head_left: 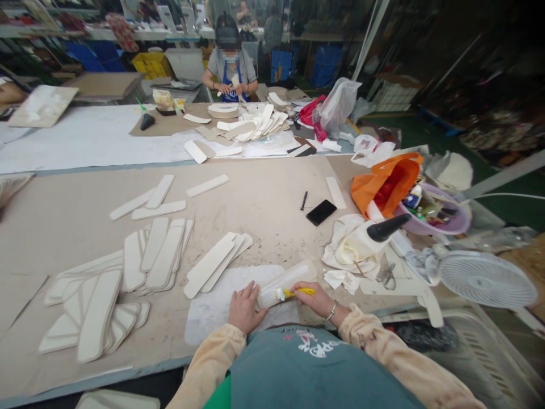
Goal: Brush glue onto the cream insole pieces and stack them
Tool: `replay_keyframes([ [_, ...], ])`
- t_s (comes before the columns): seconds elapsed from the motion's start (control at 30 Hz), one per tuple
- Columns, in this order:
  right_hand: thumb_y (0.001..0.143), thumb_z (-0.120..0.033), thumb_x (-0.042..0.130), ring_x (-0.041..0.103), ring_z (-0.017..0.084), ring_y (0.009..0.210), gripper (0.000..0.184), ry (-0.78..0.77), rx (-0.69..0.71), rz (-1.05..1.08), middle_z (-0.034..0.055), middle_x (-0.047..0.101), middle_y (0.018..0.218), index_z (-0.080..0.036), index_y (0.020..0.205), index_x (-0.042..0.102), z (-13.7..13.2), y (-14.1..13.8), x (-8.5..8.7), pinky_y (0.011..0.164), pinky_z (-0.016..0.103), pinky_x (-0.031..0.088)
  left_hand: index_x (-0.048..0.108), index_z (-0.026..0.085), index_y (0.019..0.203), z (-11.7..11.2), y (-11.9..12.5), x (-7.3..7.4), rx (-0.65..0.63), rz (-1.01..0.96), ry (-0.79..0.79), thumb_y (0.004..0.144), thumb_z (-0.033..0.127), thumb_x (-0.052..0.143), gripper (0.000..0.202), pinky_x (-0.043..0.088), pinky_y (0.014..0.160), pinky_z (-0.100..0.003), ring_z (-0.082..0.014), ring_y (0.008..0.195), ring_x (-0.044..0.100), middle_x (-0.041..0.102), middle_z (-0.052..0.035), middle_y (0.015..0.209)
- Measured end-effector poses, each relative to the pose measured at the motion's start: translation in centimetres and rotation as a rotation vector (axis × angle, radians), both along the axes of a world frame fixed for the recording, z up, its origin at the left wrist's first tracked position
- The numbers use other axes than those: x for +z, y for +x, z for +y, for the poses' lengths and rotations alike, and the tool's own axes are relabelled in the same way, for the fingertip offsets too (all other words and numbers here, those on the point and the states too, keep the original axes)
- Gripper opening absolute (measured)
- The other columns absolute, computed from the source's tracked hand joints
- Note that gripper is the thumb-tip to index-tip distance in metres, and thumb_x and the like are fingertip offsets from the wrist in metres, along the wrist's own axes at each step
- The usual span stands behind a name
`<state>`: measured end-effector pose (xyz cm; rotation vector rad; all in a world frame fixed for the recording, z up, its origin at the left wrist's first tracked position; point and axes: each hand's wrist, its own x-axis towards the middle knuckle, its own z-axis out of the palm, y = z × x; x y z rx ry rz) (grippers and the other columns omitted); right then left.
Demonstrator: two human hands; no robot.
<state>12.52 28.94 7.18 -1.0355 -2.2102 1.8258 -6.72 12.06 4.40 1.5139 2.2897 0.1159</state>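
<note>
My right hand (pixel 313 298) is closed round the yellow handle of a small brush (pixel 300 291), its white-coated bristles over a pale, translucent strip with rounded ends (pixel 293 275). At the strip's left end lies my left hand (pixel 246 308), palm down with fingers apart, the thumb by the strip's edge. Under both is a whitish sheet (pixel 213 318). Just beyond my left hand, a few cream strips (pixel 219 262) overlap in a fan. Larger heaps of similar strips (pixel 157 250) spread to the left.
A white bottle with a black nozzle (pixel 361 244) lies on a cloth at right, near scissors (pixel 386 276) and a white fan (pixel 487 278). A phone (pixel 321 212), an orange bag (pixel 383 184) and a purple basin (pixel 457 218) are farther back. Across the table sits a co-worker (pixel 232 65).
</note>
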Motion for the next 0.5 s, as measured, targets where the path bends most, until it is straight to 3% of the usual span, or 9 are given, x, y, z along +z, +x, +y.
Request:
replay_keyframes([
  [0.17, 0.077, -0.030, 0.050, 0.057, 0.012, 0.050, 0.023, 0.083, -0.111, -0.051, -0.0006, 0.063, 0.061, -0.017, 0.084, 0.068, 2.4, 2.6, 0.1, 0.052, 0.022, 0.045, 0.046, 0.021, 0.131, 0.0, 0.0, -0.1, -0.021, 0.038, 0.009, 0.073, 0.045, 0.057, 0.064, 0.031, 0.101, -0.049, -0.0297, 0.119, 0.047, 0.037, -0.0090, 0.146],
  [0.5, 0.080, -0.034, 0.047, 0.057, 0.015, 0.049, 0.029, 0.301, -0.223, -0.129, -0.0009, 0.060, 0.051, -0.017, 0.088, 0.070, 6.7, 5.5, 0.0, 0.051, 0.025, 0.045, 0.046, 0.019, 0.132, 0.0, 0.3, -0.2, -0.020, 0.054, -0.009, 0.074, 0.044, 0.056, 0.063, 0.030, 0.101, -0.051, -0.0297, 0.118, 0.047, 0.036, -0.0097, 0.146],
])
